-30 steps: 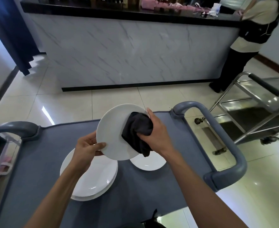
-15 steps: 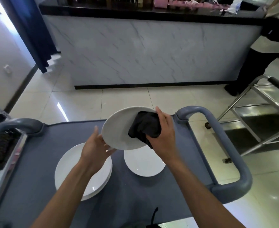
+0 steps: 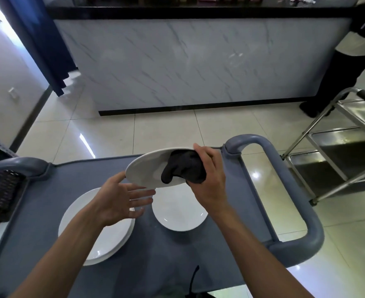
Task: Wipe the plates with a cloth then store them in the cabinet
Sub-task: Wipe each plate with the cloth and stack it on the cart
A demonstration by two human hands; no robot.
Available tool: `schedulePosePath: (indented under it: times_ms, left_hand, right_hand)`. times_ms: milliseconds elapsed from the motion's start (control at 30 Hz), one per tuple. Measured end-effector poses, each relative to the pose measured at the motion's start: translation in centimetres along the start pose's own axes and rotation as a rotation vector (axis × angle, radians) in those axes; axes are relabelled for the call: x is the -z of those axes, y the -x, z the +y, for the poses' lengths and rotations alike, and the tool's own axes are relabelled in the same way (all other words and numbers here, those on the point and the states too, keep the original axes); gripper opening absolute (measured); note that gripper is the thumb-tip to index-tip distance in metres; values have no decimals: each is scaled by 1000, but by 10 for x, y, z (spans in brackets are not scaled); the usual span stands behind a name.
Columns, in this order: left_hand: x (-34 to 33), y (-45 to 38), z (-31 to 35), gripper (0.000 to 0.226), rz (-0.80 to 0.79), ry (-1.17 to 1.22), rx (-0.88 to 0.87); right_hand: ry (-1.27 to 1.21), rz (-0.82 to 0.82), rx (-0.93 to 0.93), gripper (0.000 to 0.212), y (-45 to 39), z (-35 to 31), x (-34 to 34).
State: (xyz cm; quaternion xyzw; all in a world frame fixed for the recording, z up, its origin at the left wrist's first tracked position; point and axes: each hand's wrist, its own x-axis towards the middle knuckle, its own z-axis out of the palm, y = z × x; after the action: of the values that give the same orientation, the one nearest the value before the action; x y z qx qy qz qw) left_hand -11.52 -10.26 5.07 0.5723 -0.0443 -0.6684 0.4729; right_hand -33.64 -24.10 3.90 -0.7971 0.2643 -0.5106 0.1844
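A white plate (image 3: 147,168) is held nearly flat above the grey cart top (image 3: 160,250). My right hand (image 3: 209,181) grips its right edge together with a bunched black cloth (image 3: 184,168) that lies on the plate's face. My left hand (image 3: 121,198) is spread open just below the plate's left rim, fingers straight, thumb close to the rim. On the cart below lie a stack of white plates (image 3: 104,239) at the left and a single white plate (image 3: 179,214) in the middle.
The cart has grey handles at the right (image 3: 289,190) and left (image 3: 11,166). A steel trolley (image 3: 338,151) stands to the right, with a person (image 3: 353,52) behind it. A marble-faced counter (image 3: 198,61) runs across ahead. A dark basket (image 3: 0,194) sits at the left.
My left hand has let go of the plate's rim and opened beneath it. The plate has tipped from facing me to almost flat, held by my right hand with the cloth.
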Motion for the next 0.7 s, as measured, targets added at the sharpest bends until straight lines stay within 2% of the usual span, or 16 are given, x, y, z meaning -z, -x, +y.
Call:
schedulePosePath:
  times_ms: [200, 367, 500, 567, 700]
  left_hand:
    - [-14, -9, -2, 50, 12, 36, -7]
    - [-28, -10, -2, 39, -25, 266, -107]
    - [-41, -12, -4, 23, 26, 502, -176]
    - [-44, -15, -4, 19, 82, 513, -184]
    - [-47, -18, -6, 24, 83, 440, -270]
  right_hand:
    - [-6, 37, 107, 55, 1, 7, 8]
    - [23, 39, 190, 62, 4, 14, 17]
    - [11, 25, 244, 56, 6, 20, 21]
    - [18, -1, 244, 58, 9, 26, 24]
    - [71, -5, 211, 62, 13, 39, 34]
